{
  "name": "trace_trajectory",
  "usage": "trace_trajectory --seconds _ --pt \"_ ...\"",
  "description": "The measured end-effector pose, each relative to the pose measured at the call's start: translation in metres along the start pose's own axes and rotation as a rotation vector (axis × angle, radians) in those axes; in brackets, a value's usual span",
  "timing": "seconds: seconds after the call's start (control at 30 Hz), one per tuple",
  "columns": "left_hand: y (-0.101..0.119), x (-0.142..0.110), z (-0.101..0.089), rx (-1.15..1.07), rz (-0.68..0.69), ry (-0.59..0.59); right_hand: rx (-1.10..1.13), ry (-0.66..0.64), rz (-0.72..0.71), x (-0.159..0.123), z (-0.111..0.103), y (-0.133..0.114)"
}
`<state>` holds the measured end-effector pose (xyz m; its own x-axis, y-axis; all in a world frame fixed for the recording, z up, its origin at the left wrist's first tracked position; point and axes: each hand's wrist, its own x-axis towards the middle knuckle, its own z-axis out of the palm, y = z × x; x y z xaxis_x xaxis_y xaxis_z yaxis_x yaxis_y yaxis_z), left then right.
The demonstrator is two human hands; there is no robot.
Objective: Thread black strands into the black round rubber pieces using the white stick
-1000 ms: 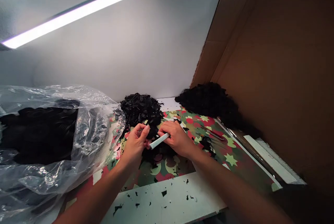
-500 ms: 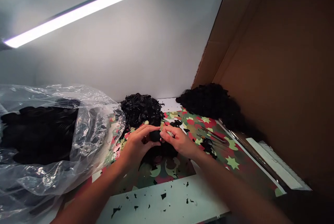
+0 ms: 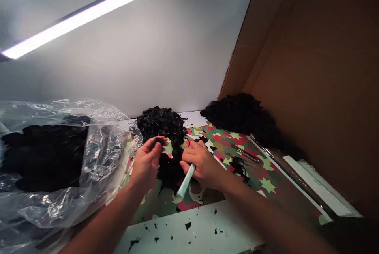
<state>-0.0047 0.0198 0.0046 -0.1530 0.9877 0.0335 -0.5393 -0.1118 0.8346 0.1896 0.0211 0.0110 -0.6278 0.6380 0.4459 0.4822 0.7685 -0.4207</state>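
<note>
My left hand [image 3: 145, 164] is closed, pinching a small black rubbery-looking piece [image 3: 154, 141] between thumb and fingers. Close on its right, my right hand [image 3: 199, 163] wraps around a tool with a pale whitish-green handle [image 3: 186, 183]. That handle points down toward me; the working end is hidden by the fingers, so its kind does not show. Between and below the hands lies a small heap of black pieces [image 3: 170, 169]. Behind them stands a pile of black scraps [image 3: 161, 122].
A clear plastic bag [image 3: 103, 151] at left holds black discs [image 3: 44, 155]. Another black pile [image 3: 242, 114] lies by the cardboard wall [image 3: 310, 56]. Metal tweezers [image 3: 247, 153] rest on the patterned sheet [image 3: 281, 202]. Black crumbs dot the white board [image 3: 171, 222] in front.
My hands have moved apart from each other. The left has come up with the black piece, and the right has turned so the pale handle swings down into view.
</note>
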Motion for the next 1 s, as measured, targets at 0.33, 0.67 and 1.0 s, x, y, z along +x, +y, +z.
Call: trace_trajectory --seconds 0.33,0.67,1.0 --pt "-0.016 -0.020 0.004 0.063 -0.180 -0.250 0.602 0.249 0.386 0.004 -0.004 -0.007" --pt "0.005 -0.020 0.004 0.746 0.376 -0.266 0.779 0.224 0.482 0.002 -0.005 -0.014" --pt "0.006 -0.021 0.005 0.458 0.217 -0.261 1.305 0.110 0.654 0.002 0.002 -0.016"
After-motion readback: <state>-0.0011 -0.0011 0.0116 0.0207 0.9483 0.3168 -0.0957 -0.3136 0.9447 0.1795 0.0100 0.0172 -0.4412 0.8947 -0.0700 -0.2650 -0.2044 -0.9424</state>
